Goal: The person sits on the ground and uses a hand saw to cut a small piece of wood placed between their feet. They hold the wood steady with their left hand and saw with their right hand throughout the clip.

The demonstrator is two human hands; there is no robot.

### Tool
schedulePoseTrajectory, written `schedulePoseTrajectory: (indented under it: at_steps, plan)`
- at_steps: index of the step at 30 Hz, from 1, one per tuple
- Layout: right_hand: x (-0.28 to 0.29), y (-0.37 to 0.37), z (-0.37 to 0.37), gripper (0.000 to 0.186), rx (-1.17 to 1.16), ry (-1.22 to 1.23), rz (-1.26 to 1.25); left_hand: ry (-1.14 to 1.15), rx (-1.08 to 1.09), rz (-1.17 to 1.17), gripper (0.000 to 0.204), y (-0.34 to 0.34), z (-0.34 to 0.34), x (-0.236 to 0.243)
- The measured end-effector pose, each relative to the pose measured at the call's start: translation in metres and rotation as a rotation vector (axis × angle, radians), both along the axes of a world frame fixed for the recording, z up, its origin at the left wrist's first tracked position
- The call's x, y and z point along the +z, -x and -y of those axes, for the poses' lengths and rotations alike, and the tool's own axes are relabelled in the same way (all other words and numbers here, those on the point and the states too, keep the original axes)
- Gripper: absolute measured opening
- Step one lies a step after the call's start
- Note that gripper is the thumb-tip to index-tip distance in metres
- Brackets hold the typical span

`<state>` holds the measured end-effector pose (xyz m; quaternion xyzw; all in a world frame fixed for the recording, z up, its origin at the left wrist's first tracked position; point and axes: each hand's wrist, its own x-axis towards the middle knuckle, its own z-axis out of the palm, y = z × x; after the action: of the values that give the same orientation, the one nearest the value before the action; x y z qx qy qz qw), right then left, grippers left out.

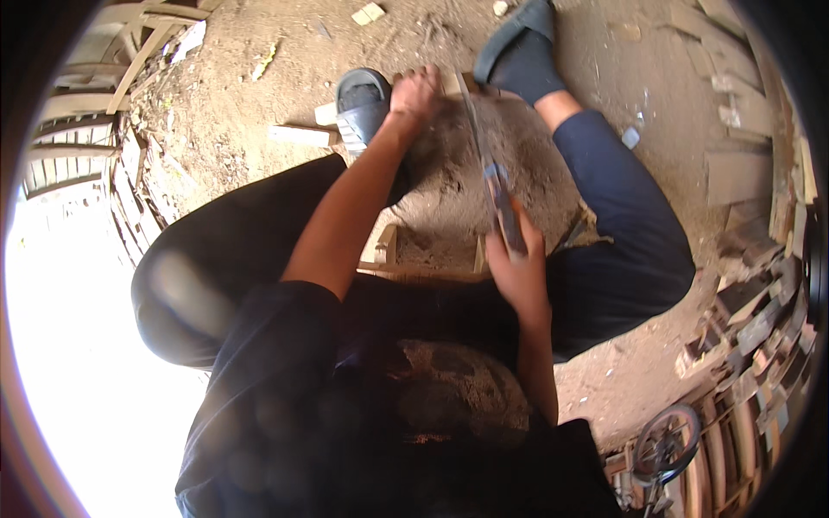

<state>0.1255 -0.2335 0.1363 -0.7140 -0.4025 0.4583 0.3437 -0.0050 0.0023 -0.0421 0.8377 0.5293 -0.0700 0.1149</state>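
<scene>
My right hand is closed around the handle of a handsaw, whose blade points away from me. The far end of the blade lies against a piece of wood on the ground between my feet. My left hand grips that wood just left of the blade, its fingers curled over it. My left foot in a grey slide sandal and my right foot in a dark sandal are at either end of the wood.
I sit on a low wooden seat. Wood offcuts lie on the dirt ground by my left foot. Stacked scrap wood lines the right side, and a small wheel stands at the lower right. Leaning boards are at the upper left.
</scene>
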Motion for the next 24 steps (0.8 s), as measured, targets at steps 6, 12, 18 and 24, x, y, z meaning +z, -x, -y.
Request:
schedulePoseTrajectory:
  at_steps: [6,12,18,24]
  plan:
    - [0.071,0.009,0.052,0.047,-0.056,0.135,-0.029,0.059,0.005,0.057,0.052,-0.009,0.000,0.003]
    - [0.038,0.008,0.054,0.043,-0.026,0.050,-0.019,0.066,0.020,0.065,0.060,0.000,0.002,0.004]
    - [0.096,0.016,0.095,0.041,0.000,0.167,0.073,0.138,0.028,0.056,0.067,-0.008,-0.004,0.020]
    - [0.051,0.008,0.063,0.055,-0.010,0.249,-0.083,0.201,0.072,0.096,0.070,0.000,0.002,0.023]
